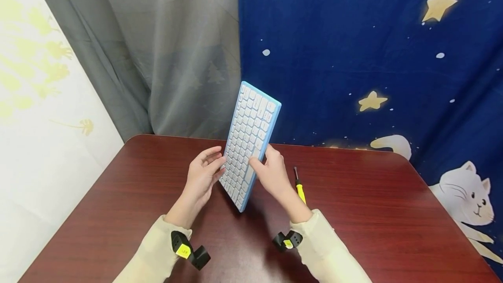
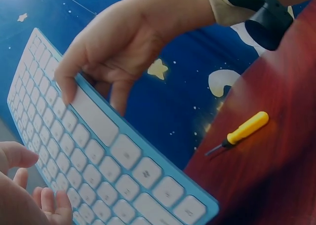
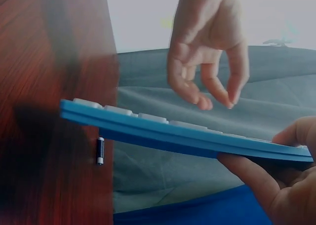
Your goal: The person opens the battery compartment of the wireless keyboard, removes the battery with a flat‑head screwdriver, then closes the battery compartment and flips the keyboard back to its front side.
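A light-blue keyboard (image 1: 245,143) with white keys is held up at a steep tilt over the table. My right hand (image 1: 273,171) grips its right long edge, thumb on the key side and fingers behind. In the right wrist view the fingers (image 3: 256,178) press the underside. My left hand (image 1: 200,176) hovers by the opposite long edge, fingers loosely bent. A gap shows between that hand (image 3: 210,52) and the keys in the right wrist view, and nothing is in its grasp.
A screwdriver (image 1: 300,187) with a yellow handle lies on the dark red table (image 1: 118,204), beside my right wrist. A small dark cylinder with pale ends (image 3: 100,151), like a battery, lies near the table's far edge. Grey and blue curtains (image 1: 334,56) hang behind.
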{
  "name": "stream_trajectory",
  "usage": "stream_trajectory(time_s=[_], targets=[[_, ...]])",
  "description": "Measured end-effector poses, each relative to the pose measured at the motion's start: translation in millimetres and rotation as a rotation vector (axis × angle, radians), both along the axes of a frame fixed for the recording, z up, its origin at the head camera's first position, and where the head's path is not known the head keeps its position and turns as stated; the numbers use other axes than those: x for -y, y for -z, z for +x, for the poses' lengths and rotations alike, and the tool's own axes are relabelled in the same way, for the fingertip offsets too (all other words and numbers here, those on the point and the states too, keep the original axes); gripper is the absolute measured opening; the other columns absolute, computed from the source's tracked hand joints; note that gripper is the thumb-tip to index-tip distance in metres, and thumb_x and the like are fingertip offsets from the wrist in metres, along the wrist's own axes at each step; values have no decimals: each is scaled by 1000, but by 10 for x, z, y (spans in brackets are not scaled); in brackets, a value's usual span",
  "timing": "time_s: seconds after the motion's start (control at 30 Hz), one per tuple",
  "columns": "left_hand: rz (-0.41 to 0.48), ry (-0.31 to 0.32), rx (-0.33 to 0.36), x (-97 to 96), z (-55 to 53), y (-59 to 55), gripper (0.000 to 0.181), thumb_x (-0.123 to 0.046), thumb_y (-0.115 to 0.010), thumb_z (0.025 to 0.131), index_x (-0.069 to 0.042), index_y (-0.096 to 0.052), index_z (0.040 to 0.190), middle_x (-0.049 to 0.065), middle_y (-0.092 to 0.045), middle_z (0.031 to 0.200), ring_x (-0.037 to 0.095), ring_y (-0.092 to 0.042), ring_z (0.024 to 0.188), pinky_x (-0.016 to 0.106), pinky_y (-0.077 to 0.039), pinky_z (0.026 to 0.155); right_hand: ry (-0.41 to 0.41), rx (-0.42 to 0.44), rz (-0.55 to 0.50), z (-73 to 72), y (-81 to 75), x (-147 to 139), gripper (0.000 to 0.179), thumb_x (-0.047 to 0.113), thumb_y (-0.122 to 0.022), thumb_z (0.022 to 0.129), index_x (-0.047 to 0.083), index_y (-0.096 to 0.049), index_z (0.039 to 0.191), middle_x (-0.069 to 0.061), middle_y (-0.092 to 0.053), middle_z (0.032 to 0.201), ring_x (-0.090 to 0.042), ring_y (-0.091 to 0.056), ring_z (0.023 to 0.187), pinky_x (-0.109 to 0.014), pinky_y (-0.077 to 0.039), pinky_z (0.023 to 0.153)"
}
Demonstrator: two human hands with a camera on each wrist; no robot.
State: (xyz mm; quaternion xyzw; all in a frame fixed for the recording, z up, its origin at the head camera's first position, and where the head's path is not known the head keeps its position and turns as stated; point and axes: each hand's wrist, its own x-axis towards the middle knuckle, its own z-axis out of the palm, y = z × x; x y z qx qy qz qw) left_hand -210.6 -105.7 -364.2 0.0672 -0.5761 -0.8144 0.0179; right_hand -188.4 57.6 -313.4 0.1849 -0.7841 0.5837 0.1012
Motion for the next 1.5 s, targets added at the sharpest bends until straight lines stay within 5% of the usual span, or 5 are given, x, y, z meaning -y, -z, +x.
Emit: stream_trajectory(time_s=[0.67,0.97,1.27,1.5], targets=[[-6,-21,124,16,98,494,43,0,-57,86,0,-44,127,6,-47,103,6,-52,81,27,-46,75,19,68,-50,-60,-51,-72,40,-4,-49,86,-5,-47,126,-22,-61,110,-33,-65,84,-38,-53,55],[84,-52,183,-38,150,631,49,-2,-58,86,2,-38,130,10,-49,113,13,-52,95,32,-46,79,68,65,-71,-69,-53,-75,35,-4,-51,86,-7,-51,121,-22,-64,102,-32,-66,77,-39,-53,53],[259,-9,115,-28,177,644,53,-1,-53,90,-3,-26,135,11,-45,116,14,-56,95,31,-47,79,97,75,-186,-91,-5,-86,29,-2,-50,86,-8,-50,115,-23,-65,97,-30,-66,76,-35,-53,55],[377,48,52,-10,194,631,51,5,-43,92,-7,-21,135,10,-46,114,15,-58,93,33,-48,78,85,72,-254,-263,195,-153,26,2,-52,88,-2,-52,113,-16,-67,94,-24,-67,73,-36,-53,55]])
